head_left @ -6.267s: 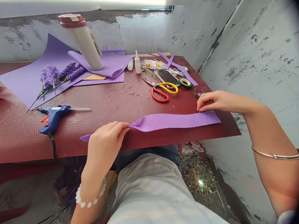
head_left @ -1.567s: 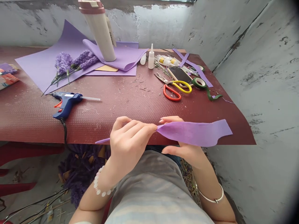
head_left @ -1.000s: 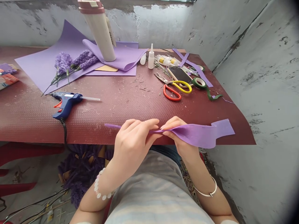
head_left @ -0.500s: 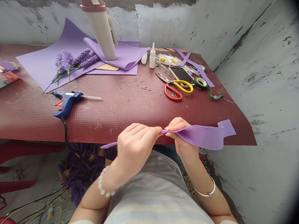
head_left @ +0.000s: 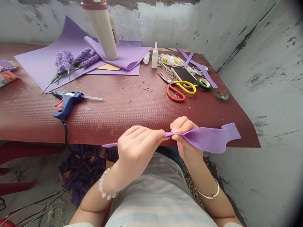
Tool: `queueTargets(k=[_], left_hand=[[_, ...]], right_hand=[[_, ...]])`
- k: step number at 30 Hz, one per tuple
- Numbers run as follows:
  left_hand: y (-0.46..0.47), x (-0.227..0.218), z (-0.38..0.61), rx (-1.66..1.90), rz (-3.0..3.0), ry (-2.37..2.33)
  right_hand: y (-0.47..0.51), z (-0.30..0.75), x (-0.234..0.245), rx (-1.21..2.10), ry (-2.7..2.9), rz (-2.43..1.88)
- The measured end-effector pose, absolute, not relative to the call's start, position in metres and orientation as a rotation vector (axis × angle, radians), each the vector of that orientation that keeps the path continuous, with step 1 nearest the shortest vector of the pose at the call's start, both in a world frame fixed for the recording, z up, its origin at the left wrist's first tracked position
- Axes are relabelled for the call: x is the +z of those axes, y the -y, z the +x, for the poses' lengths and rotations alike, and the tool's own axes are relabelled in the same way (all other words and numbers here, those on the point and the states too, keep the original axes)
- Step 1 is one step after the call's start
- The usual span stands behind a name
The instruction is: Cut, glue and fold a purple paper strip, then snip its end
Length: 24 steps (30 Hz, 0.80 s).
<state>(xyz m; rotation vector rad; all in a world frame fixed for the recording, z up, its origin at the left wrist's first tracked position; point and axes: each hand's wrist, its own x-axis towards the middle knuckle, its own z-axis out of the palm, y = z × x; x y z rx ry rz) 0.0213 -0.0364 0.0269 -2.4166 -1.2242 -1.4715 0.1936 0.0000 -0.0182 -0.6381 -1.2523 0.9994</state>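
Note:
Between my two hands runs a purple foam strip [head_left: 208,138], pinched narrow and folded in the middle. Its wide part curls out to the right past my right hand [head_left: 186,134], whose thumb and fingers are closed on it. My left hand [head_left: 136,149] also grips the strip, fingers wrapped round it, and a thin end pokes out on its left side. A short folded stretch shows between the fingertips of both hands. All of this is held just over the front edge of the dark red table [head_left: 132,110].
Scissors [head_left: 176,90], a phone [head_left: 184,75] and green tape [head_left: 203,83] lie behind my hands. A blue glue gun [head_left: 67,102] rests at left. Farther back are purple flowers [head_left: 71,60], purple sheets [head_left: 42,60], a tumbler [head_left: 103,34] and a glue bottle [head_left: 154,58]. A wall [head_left: 272,110] stands right.
My right hand has shifted slightly right along the strip, widening the gap to my left hand. The strip's free right end has moved a little with it.

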Motion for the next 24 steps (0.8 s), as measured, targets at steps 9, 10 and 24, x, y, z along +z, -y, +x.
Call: queueTargets(k=[9, 10, 24], left_hand=[[0.039, 0.032, 0.008, -1.358, -2.438, 1.311], [0.039, 0.032, 0.008, -1.359, -2.44, 1.305], [0.044, 0.022, 0.009, -1.449, -2.356, 1.144]], right_hand=[[-0.002, 0.197, -0.012, 1.045, 1.231, -0.64], [-0.002, 0.198, -0.013, 1.057, 1.26, -0.625], [-0.005, 0.194, -0.019, 0.863, 1.45, -0.521]])
